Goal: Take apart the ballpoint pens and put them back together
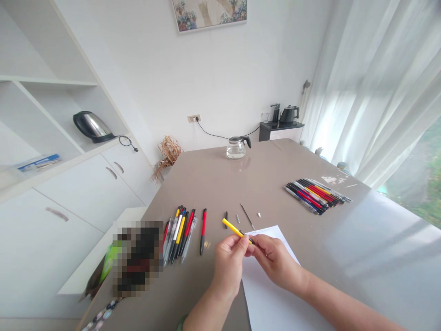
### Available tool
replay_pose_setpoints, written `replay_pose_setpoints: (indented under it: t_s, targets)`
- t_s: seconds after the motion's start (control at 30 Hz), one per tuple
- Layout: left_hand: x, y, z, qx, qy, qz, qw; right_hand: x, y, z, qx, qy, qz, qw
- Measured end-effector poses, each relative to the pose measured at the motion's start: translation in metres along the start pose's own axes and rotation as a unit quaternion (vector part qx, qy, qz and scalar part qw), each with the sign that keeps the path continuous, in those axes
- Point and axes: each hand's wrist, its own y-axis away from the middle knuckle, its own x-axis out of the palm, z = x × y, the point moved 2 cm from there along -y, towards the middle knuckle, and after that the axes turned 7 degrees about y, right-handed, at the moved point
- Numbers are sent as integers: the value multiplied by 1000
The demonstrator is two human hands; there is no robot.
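A yellow pen barrel [232, 227] is pinched in the fingers of my left hand [230, 262], its open end pointing up and left. My right hand [275, 263] closes its fingertips on the dark end of the same pen, touching the left fingertips. Beyond my hands lie a black tip piece [226, 219], a small spring [237, 219], a thin refill [247, 216] and a small white piece [259, 214]. White paper [265, 294] lies beneath my right hand. A red and black pen [203, 232] lies alone left of my hands.
Several pens [179, 234] lie in a group at left, and another row of pens [315, 195] is at right. A glass pot [236, 148] stands at the far side of the brown table [213, 177]. A blurred dark object [139, 259] is at the left edge.
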Motion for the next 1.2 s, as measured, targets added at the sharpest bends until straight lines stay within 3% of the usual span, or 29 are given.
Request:
replay_pose_setpoints:
  t_s: [0.37, 0.77, 1.07, 1.2]
  targets:
    - [0, -3, 0, -37, 100, -1, 994, 2, 1, -2, -17, 67, -25, 997]
    - [-3, -3, 4, -22, 71, 16, 997, -2, -2, 0, -14, 37, -3, 999]
    - [2, -3, 0, -75, 159, 2, 984, 6, -2, -5, -53, 139, -22, 989]
    - [2, -2, 1, -78, 166, -12, 983, 9, -1, -6, -37, 132, -21, 990]
